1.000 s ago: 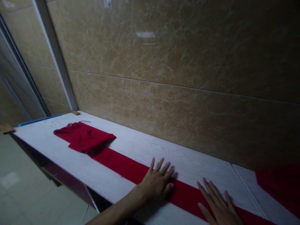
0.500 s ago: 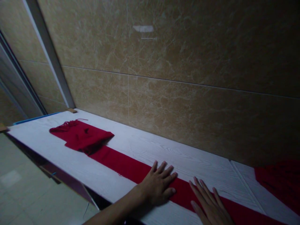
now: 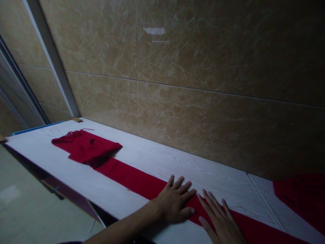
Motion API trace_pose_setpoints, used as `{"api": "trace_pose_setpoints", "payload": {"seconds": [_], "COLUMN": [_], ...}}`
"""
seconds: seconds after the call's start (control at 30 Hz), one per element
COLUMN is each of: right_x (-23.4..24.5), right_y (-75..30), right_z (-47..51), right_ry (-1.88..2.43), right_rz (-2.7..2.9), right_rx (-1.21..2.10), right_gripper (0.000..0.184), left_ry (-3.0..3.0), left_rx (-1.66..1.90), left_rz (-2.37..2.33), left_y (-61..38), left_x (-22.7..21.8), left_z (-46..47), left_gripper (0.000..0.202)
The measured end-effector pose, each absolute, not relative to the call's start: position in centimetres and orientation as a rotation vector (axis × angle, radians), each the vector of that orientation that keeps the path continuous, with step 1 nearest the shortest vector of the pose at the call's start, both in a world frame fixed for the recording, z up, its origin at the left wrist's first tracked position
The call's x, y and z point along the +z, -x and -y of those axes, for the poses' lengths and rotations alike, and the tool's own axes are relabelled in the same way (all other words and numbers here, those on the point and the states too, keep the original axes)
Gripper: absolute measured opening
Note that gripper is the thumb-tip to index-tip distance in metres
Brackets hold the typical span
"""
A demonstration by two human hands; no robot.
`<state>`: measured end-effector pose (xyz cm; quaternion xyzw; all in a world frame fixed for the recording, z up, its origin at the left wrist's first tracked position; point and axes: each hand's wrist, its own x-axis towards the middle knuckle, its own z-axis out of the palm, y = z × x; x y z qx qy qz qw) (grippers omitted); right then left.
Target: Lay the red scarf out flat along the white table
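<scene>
A long red scarf (image 3: 137,178) lies as a flat strip along the white table (image 3: 157,159). Its far left end is bunched and folded over, with fringe at the tip. My left hand (image 3: 174,202) rests flat on the strip, fingers spread. Just to its right, my right hand (image 3: 219,217) also lies on the red cloth with fingers stretched out; its wrist runs out of view at the bottom. Neither hand grips anything. The strip goes on past my right hand to the lower right.
A heap of red cloth (image 3: 302,196) sits at the right end against the marbled wall (image 3: 177,67). A seam (image 3: 266,203) crosses the tabletop there. Small wooden blocks (image 3: 76,119) stand at the far corners. The tiled floor (image 3: 25,203) shows at lower left.
My left hand has slid slightly right along the scarf. My right hand has shifted slightly left, so the two are closer together. The view has moved a little.
</scene>
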<state>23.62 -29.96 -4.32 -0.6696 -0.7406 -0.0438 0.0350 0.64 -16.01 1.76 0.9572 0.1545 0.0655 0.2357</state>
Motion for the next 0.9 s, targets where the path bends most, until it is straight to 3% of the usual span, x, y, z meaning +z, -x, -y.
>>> {"api": "trace_pose_setpoints", "payload": {"seconds": [0.13,0.33,0.6,0.9], "right_x": [-4.6,-4.9,-5.9,-5.1], "right_y": [-23.9,-23.6,-23.7,-23.9], "right_z": [30.0,29.7,29.5,29.9], "right_ry": [1.979,1.733,1.774,2.071], "right_rz": [2.271,2.204,2.248,2.226], "right_rx": [-0.298,-0.668,-0.538,-0.172], "right_gripper": [0.06,0.083,0.081,0.067], "left_ry": [-2.64,-2.705,-2.647,-2.607], "left_rx": [0.16,0.229,0.209,0.181], "left_rz": [-0.417,-0.358,-0.371,-0.38], "left_y": [-0.8,-0.9,-0.6,-0.5], "left_x": [2.2,2.0,1.4,2.3], "left_z": [15.9,16.7,17.0,17.2], "left_gripper": [0.073,0.077,0.072,0.074]}}
